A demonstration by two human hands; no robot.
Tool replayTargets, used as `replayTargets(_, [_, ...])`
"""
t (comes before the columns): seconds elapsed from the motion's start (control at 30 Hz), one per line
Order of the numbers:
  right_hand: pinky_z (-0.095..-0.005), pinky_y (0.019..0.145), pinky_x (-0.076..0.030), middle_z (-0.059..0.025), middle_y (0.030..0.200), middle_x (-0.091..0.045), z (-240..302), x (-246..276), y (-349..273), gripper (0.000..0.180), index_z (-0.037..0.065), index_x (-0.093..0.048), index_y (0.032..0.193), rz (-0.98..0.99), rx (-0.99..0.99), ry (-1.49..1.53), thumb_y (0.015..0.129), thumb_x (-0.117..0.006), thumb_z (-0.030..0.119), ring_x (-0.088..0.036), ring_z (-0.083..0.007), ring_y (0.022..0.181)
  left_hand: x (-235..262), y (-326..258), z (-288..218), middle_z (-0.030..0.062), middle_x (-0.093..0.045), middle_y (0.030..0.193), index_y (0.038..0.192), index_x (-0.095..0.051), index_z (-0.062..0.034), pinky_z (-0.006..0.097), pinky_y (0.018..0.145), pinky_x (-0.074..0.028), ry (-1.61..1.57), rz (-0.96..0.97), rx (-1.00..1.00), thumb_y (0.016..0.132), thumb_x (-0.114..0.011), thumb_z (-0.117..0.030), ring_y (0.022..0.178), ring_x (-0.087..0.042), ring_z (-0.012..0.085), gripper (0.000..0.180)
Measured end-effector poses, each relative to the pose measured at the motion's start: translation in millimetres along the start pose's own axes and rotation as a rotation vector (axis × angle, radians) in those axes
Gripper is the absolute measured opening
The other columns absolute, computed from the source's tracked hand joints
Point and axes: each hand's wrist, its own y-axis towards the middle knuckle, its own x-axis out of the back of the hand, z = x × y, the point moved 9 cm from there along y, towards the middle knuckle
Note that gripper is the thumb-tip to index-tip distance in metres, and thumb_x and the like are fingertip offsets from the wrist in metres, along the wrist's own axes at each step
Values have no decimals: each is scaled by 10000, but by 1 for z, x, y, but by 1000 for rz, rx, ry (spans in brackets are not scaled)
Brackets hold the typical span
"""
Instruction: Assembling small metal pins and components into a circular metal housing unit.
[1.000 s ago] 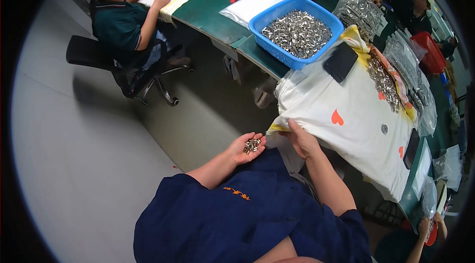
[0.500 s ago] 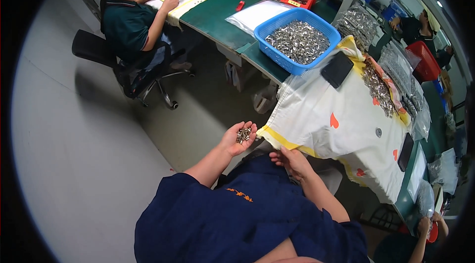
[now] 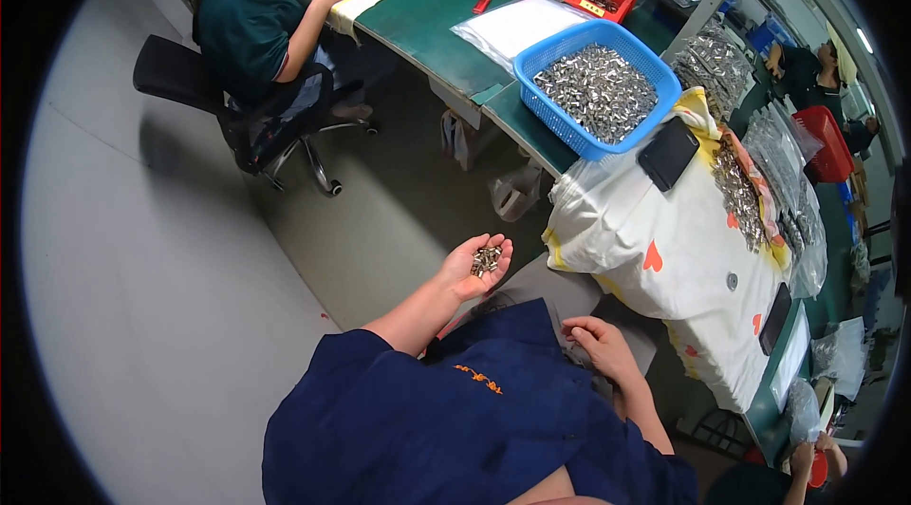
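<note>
**Handful of parts lifted off the lap**

Small metal parts (image 3: pixel 487 259) sit in the cupped left hand (image 3: pixel 477 266) — palm up, fingers loosely curled, grip open. It's higher and further from the body than a second ago. Right hand (image 3: pixel 601 346) has dropped to the lap, fingers loosely bent, holding nothing visible. Blue basket (image 3: pixel 598 87) of the same parts is on the table (image 3: pixel 446 30), well apart.

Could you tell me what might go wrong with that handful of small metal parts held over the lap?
The left hand cups a loose heap of small metal parts in an open palm, away from the cloth-covered table; a tilt could spill them onto the floor. The right hand rests at the lap, too low to catch any. Fallen pieces would probably be hard to spot.
</note>
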Motion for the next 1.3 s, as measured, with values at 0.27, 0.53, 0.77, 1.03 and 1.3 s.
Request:
replayTargets(0.27, [-255, 833, -402, -50, 957, -591, 118, 68, -5, 234, -11, -557, 1039, -8, 279, -68, 821, -495, 48, -527, -121, 912, -32, 6, 4, 106, -582, 905, 881, -569, -20, 299, 619, -520, 27, 11, 50, 862, -472, -188, 759, -581, 203, 195])
replayTargets(0.53, [-245, 786, -414, -60, 906, -606, 193, 115, 36, 304, 30, -543, 1100, -288, 702, -179, 798, -514, 12, -545, -118, 846, -153, -14, -4, 53, -550, 843, 832, -576, -62, 231, 529, -434, -5, 256, 68, 883, -439, -231, 685, -531, 128, 223])
replayTargets(0.77, [-231, 755, -435, -67, 863, -594, 153, 204, 31, 192, -12, -564, 1021, -717, 767, 86, 858, -482, 48, -542, -106, 804, -300, 44, -27, 105, -542, 839, 838, -511, -17, 219, 517, -428, 301, 434, -172, 876, -429, -157, 693, -537, 140, 167])
replayTargets(1.03, [-229, 759, -430, -61, 866, -588, 124, 223, 35, 190, -23, -562, 1014, -723, 726, 184, 859, -487, 58, -541, -106, 807, -351, 136, -59, 81, -611, 834, 932, -621, -19, 301, 711, -449, 1807, 78, -839, 813, -543, -270, 768, -571, 174, 289])
replayTargets(1.3, [-229, 746, -433, -54, 857, -596, 132, 214, 33, 163, -9, -587, 967, -700, 717, 71, 837, -516, 57, -563, -114, 795, -362, 122, -31, 88, -621, 951, 996, -632, -109, 319, 811, -437, 2384, 74, -832, 781, -564, -317, 904, -576, 227, 306])
